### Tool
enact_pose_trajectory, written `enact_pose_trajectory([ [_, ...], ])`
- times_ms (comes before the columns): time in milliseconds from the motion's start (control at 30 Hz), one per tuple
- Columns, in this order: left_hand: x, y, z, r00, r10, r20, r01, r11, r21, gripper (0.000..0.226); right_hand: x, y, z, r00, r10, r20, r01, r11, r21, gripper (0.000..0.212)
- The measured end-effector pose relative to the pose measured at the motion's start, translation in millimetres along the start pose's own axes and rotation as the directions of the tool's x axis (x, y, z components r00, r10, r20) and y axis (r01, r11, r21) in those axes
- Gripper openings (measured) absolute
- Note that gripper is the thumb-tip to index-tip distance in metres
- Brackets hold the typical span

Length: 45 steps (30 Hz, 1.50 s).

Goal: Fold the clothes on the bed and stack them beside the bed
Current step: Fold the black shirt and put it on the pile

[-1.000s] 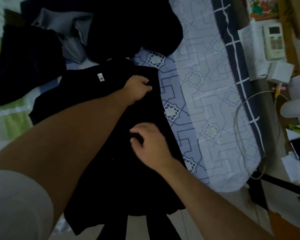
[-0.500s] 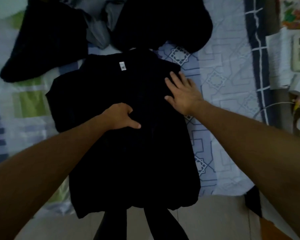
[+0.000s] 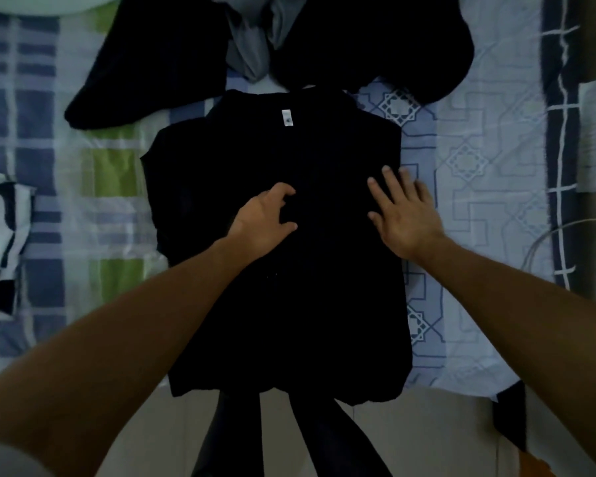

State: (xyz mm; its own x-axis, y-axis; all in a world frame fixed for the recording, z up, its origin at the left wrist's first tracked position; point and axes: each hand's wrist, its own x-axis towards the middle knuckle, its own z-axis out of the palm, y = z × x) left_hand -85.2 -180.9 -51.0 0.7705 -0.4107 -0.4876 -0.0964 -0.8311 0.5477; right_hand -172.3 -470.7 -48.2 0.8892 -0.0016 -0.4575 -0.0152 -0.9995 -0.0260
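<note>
A black T-shirt (image 3: 283, 270) lies flat on the bed (image 3: 479, 166), in the middle of the view. Its long side runs from the far part of the bed toward the person. The neck end points away, with a small white tag (image 3: 287, 117) near the top. The bottom edge hangs a little over the near edge of the bed.

The left hand (image 3: 264, 218) rests on the middle of the shirt. Its fingers and thumb are bent like a claw, and it is too dark to tell if they pinch any cloth. The right hand (image 3: 405, 210) lies flat on the shirt's right side with its fingers straight and spread wide. Its outer fingers reach the shirt's right edge.

Behind the shirt sits a pile of dark clothes (image 3: 375, 39) with a grey garment (image 3: 252, 46) in it. The pile touches the shirt's far edge. The bed sheet has blue, white and green squares on the left and a pale star pattern on the right.
</note>
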Motion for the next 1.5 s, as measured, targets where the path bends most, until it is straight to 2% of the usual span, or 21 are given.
enact_pose_trajectory([
  [100, -28.2, 3.1, -1.3, 0.976, 0.128, -0.175, -0.121, 0.991, 0.050, 0.060, -14.5, -9.8, 0.2, 0.990, 0.052, -0.129, -0.033, 0.989, 0.144, 0.065],
  [200, -76.3, -5.7, -8.7, 0.881, 0.148, -0.449, -0.168, 0.986, -0.003, 0.045, -60.1, -24.5, 8.0, 0.938, 0.179, -0.295, -0.037, 0.902, 0.431, 0.057],
  [267, -116.0, -27.3, -8.3, 0.814, -0.014, -0.581, -0.052, 0.994, -0.096, 0.043, -103.2, -32.2, 23.3, 0.911, 0.308, -0.273, -0.077, 0.780, 0.621, 0.047],
  [333, -156.0, -64.1, -0.6, 0.742, -0.325, -0.586, 0.192, 0.941, -0.279, 0.049, -150.6, -39.4, 44.4, 0.894, 0.431, -0.124, -0.192, 0.618, 0.762, 0.036],
  [400, -191.7, -104.8, 10.9, 0.637, -0.630, -0.445, 0.455, 0.773, -0.442, 0.062, -196.0, -47.9, 72.0, 0.859, 0.510, 0.040, -0.344, 0.518, 0.783, 0.027],
  [467, -218.5, -137.8, 25.6, 0.578, -0.765, -0.284, 0.610, 0.636, -0.473, 0.072, -231.1, -56.5, 100.0, 0.810, 0.569, 0.146, -0.460, 0.460, 0.759, 0.022],
  [567, -241.9, -168.7, 44.8, 0.629, -0.755, -0.185, 0.639, 0.637, -0.431, 0.063, -259.5, -71.4, 126.5, 0.765, 0.580, 0.280, -0.542, 0.344, 0.767, 0.032],
  [667, -255.0, -185.8, 56.7, 0.705, -0.702, -0.104, 0.620, 0.681, -0.390, 0.059, -271.6, -87.1, 146.9, 0.786, 0.476, 0.395, -0.556, 0.261, 0.789, 0.030],
  [767, -265.8, -199.9, 70.2, 0.757, -0.652, -0.040, 0.598, 0.716, -0.360, 0.063, -270.3, -91.9, 164.4, 0.793, 0.432, 0.430, -0.539, 0.169, 0.825, 0.039],
  [900, -271.6, -210.5, 93.0, 0.803, -0.589, 0.096, 0.578, 0.730, -0.365, 0.047, -272.2, -82.5, 183.1, 0.772, 0.459, 0.439, -0.537, 0.103, 0.837, 0.035],
  [967, -273.2, -215.2, 101.1, 0.819, -0.556, 0.142, 0.556, 0.706, -0.440, 0.046, -281.6, -77.6, 191.1, 0.766, 0.462, 0.448, -0.541, 0.085, 0.837, 0.033],
  [1133, -299.8, -221.9, 106.9, 0.777, -0.598, 0.197, 0.571, 0.538, -0.620, 0.025, -310.0, -63.4, 200.4, 0.743, 0.479, 0.467, -0.501, -0.063, 0.863, 0.021],
  [1300, -347.1, -217.1, 100.3, 0.766, -0.587, 0.261, 0.535, 0.358, -0.765, 0.033, -334.8, -59.5, 188.6, 0.726, 0.495, 0.477, -0.476, -0.138, 0.868, 0.010],
  [1433, -374.1, -204.0, 98.8, 0.757, -0.555, 0.345, 0.408, -0.011, -0.913, 0.044, -354.1, -62.3, 181.1, 0.719, 0.472, 0.510, -0.507, -0.146, 0.849, 0.016],
  [1500, -390.2, -194.2, 99.1, 0.764, -0.526, 0.374, 0.380, -0.102, -0.919, 0.040, -365.2, -64.2, 176.6, 0.713, 0.444, 0.542, -0.526, -0.172, 0.833, 0.014],
])
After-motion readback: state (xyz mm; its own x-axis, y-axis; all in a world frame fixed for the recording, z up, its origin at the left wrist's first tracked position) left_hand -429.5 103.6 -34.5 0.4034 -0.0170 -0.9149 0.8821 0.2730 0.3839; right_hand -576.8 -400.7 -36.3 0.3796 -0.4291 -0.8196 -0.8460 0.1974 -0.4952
